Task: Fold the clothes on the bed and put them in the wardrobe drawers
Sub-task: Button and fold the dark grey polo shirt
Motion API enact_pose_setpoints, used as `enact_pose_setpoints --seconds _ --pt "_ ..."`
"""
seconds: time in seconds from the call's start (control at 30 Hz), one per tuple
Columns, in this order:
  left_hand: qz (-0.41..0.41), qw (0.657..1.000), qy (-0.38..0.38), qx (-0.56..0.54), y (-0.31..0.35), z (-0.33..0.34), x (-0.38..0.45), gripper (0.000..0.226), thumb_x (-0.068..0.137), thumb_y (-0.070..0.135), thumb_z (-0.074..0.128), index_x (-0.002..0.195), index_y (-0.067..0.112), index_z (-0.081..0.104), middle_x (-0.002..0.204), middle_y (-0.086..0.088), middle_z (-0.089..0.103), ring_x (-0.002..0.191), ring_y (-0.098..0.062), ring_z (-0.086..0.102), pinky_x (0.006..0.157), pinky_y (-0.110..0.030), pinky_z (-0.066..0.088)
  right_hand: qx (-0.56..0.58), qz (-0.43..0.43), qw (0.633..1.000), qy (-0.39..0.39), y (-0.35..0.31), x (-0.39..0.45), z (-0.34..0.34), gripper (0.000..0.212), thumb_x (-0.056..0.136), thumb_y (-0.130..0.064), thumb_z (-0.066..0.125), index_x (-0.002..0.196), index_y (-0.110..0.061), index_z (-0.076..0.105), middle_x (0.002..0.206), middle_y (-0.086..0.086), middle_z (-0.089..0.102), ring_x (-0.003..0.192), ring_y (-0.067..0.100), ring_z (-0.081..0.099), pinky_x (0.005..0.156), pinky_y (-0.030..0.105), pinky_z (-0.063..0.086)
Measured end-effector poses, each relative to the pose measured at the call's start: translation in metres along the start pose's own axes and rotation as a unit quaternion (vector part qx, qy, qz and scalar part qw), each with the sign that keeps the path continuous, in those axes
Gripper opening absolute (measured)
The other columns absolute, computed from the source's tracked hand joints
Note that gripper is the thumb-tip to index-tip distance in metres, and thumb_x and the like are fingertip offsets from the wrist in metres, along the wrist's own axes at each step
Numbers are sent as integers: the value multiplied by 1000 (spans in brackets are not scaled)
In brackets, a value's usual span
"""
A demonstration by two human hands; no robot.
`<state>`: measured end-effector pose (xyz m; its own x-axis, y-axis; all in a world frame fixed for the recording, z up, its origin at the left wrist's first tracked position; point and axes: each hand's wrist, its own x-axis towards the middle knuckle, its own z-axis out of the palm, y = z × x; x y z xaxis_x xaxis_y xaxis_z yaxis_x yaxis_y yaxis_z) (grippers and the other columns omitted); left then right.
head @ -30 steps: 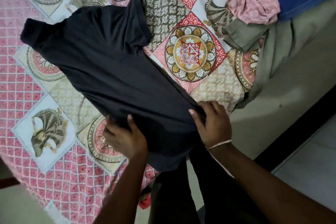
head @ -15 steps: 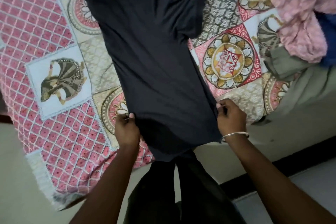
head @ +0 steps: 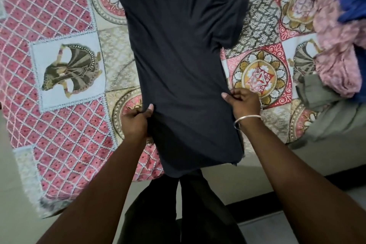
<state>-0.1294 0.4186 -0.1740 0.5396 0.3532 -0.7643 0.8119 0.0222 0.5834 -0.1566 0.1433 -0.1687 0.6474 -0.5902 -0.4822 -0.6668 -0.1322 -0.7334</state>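
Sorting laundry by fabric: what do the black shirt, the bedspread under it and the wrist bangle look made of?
Black shirt: probably a soft matte knit, cotton-like; it drapes limply and puckers at each hand's grip. Bedspread: looks like printed woven cotton, flat and matte, with a fringed edge. Bangle: apparently silver-coloured metal; it shows a bright glint.

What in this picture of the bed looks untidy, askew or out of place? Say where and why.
The black T-shirt lies slanted, its hem hanging off the bed edge while both hands pinch its sides. At the right, pink, blue and olive clothes sit in an unfolded heap.
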Motion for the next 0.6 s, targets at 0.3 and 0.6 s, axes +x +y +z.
enact_pose_setpoints --seconds 0.3,0.6 --pt "-69 996 -50 -20 1 -7 15 29 74 18 85 71 12 57 82 -11 70 74 -26 68 67 -49 59 -67 19 995 74 -19 15 9 31 71 -43 83 70 -20 64 73 -3 68 72 18 63 76 31 51" --pt "-102 989 -94 -48 -3 -11 23 23 70 15 87 72 10 65 86 -12 72 70 -26 69 69 -42 59 -86 18 991 97 -32 33 25 31 78 -36 81 72 -9 67 63 0 61 61 17 54 67 27 44"
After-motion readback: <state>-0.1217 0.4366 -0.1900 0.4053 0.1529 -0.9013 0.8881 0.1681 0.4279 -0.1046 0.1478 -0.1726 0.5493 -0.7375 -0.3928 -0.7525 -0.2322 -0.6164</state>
